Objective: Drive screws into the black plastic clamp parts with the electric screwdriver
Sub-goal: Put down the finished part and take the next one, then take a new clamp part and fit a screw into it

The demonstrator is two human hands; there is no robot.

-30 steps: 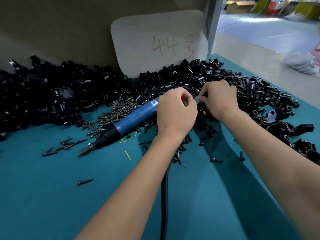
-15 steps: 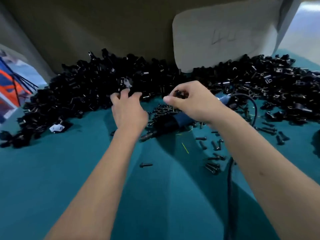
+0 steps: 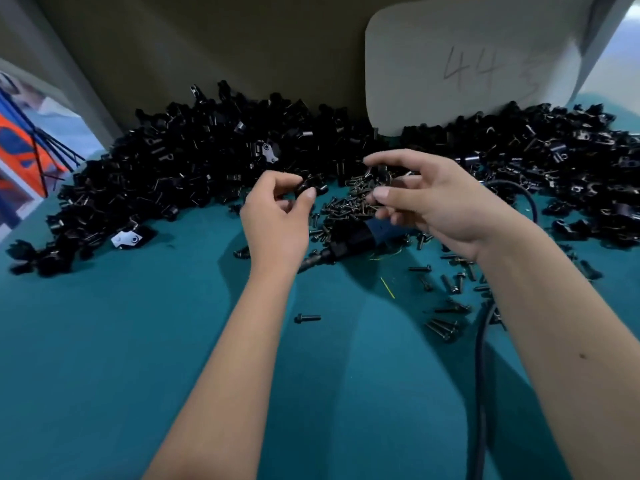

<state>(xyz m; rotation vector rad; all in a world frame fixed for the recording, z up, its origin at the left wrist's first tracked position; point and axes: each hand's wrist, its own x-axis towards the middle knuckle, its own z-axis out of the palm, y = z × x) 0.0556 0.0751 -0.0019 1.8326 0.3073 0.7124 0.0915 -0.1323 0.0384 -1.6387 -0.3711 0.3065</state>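
Both hands are raised a little above the teal bench (image 3: 104, 358), near each other but apart. The left hand (image 3: 277, 216) pinches one black clamp part (image 3: 309, 184) between thumb and curled fingers (image 3: 309, 194). The right hand (image 3: 433, 206) holds another small black part (image 3: 383, 170) between its forefinger and thumb, with the other fingers loosely bent below; the part is blurred and I cannot tell its exact shape.

Below the right hand lies the electric screwdriver (image 3: 360, 237) flat on the bench, its blue body partly hidden by the palm and its dark tip pointing toward the left. Its black cable (image 3: 481, 358) runs down along the right forearm. A small pile of screws (image 3: 349, 206) lies just behind the screwdriver, between the two hands, and more loose screws (image 3: 446, 327) are scattered on the bench at the right. One single screw (image 3: 307, 318) lies alone between the forearms.

A long heap of black clamp parts (image 3: 173, 168) stretches across the far side of the bench. Behind it a pale board (image 3: 450, 57) with the handwritten number 44 leans on the wall.
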